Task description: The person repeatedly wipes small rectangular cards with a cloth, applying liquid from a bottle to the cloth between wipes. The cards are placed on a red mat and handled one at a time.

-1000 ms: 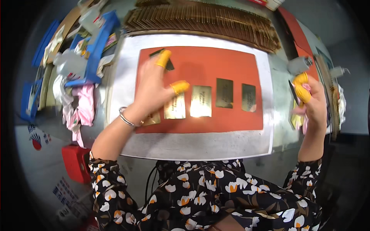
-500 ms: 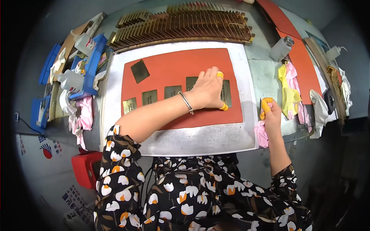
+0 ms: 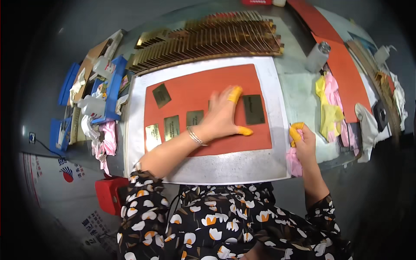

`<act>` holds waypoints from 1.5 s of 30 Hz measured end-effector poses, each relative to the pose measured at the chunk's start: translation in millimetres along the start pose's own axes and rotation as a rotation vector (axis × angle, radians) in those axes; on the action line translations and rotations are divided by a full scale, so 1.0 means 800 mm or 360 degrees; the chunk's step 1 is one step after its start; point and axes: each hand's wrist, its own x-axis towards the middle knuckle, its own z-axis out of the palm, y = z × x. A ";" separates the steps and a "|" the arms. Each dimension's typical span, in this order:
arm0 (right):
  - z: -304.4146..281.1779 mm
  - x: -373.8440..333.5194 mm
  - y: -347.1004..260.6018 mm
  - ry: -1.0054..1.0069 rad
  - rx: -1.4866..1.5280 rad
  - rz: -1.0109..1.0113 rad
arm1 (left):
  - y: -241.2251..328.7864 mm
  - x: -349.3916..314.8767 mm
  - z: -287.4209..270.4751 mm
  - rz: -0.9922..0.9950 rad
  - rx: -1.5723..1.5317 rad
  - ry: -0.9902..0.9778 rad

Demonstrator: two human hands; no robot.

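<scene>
Over orange mat (image 3: pixel 195 84) | left hand (image 3: pixel 222 116) shifted left | rightmost plate (image 3: pixel 254 109) uncovered

Left fingers (image 3: pixel 235 93) have shifted leftward; the rightmost metal plate (image 3: pixel 254 109) now lies uncovered.

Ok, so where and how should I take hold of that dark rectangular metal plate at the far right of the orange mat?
I'd take the metal plate by its two long edges, near mid-length, from above. It lies flat on the orange mat, narrower than long, its right edge close to the mat's border. The left grip, open just left of it, may suit.
</scene>
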 end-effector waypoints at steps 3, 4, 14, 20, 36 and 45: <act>0.001 -0.002 -0.007 0.0013 -0.0077 -0.0014 | -0.021 -0.022 -0.041 -0.0205 0.0390 -0.0196; 0.002 -0.001 -0.009 0.0009 -0.0092 -0.0024 | -0.029 -0.023 -0.042 -0.0215 0.0331 -0.0225; 0.003 -0.002 -0.004 0.0063 -0.0056 -0.0030 | -0.023 -0.029 -0.044 -0.0141 0.0326 -0.0260; 0.005 -0.001 -0.006 0.0078 -0.0115 -0.0013 | -0.020 -0.038 -0.031 -0.0377 0.0264 -0.0271; 0.004 0.000 -0.001 0.0133 -0.0088 -0.0015 | -0.038 -0.060 -0.050 -0.0020 -0.0047 -0.0063; 0.006 0.001 0.002 0.0155 -0.0120 -0.0043 | -0.067 -0.097 -0.067 -0.0244 0.0259 -0.0217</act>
